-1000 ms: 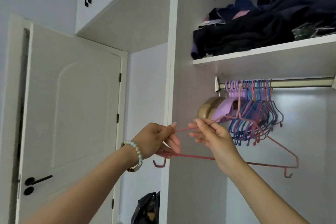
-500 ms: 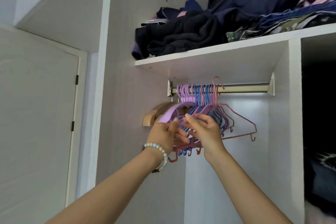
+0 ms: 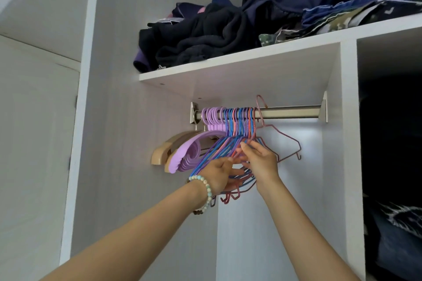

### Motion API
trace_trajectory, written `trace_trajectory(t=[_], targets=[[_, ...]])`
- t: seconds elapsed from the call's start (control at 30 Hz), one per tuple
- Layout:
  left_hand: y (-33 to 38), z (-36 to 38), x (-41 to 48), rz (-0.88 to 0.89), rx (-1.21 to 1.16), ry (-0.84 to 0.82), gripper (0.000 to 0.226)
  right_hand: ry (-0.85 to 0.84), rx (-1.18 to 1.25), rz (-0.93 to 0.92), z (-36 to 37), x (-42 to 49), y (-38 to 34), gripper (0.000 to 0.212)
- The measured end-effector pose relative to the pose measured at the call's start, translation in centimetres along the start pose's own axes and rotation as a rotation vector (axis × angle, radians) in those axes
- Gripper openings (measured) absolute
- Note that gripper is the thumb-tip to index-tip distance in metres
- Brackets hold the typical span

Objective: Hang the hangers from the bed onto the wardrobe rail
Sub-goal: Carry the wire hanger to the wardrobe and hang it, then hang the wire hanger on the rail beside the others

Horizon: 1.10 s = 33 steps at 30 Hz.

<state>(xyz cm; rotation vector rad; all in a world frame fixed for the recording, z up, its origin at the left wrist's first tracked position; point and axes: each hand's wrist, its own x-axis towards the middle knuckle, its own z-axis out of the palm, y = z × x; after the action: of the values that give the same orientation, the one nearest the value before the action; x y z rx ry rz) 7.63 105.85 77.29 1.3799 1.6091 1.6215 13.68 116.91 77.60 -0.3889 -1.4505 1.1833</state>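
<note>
Currently, the pink wire hanger is located at the wardrobe rail, just right of the bunch of wire hangers. Its hook is seen above the rail, and its neck crosses in front of the rail. Whether the hook is seated on the rail cannot be told. Its right shoulder and end hook are clear of the bunch, towards the right wall of the compartment.

The right hand is raised below the rail. Its thumb and forefinger are closed in a pinch on the left shoulder wire of the pink wire hanger, where it meets the bunch.

The left hand is held just beside the right hand. Its thumb and forefinger are clenched on a wire low in the bunch, and the other fingers are extended beneath. The hanger to which that wire belongs cannot be told. A beaded bracelet is worn on the left wrist.

The bunch is made up of blue, purple and pink hangers, hooked close together at the left end of the rail. Lilac plastic hangers are hung further left. A wooden hanger is set nearest the left wall.

Folded dark clothes are stacked on the shelf above the rail.
</note>
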Motion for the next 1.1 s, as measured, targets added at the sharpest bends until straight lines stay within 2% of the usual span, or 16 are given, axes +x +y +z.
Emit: trace_trajectory(t=[0.2, 0.37, 0.6, 0.9, 1.1], targets=[[-0.7, -0.6, 0.4, -0.054, 0.065, 0.014, 0.040, -0.015, -0.049, 0.062, 0.3, 0.3, 1.5, 0.019], [-1.2, -1.4, -0.5, -0.029, 0.107, 0.004, 0.038, 0.008, -0.067, 0.027, 0.7, -0.1, 1.8, 0.017], [-0.6, -5.0, -3.0, -0.017, 0.097, 0.063, 0.033, 0.054, -0.181, -0.093, 2.3, -1.4, 1.0, 0.044], [0.8, -14.3, -10.0, 0.127, 0.039, 0.302, 0.025, -0.066, -0.181, -0.223, 9.7, -7.0, -3.5, 0.036], [0.6, -23.9, -17.7, 0.214, 0.187, 0.522, 0.030, -0.231, -0.110, -0.259, 19.5, -12.7, -5.7, 0.037]])
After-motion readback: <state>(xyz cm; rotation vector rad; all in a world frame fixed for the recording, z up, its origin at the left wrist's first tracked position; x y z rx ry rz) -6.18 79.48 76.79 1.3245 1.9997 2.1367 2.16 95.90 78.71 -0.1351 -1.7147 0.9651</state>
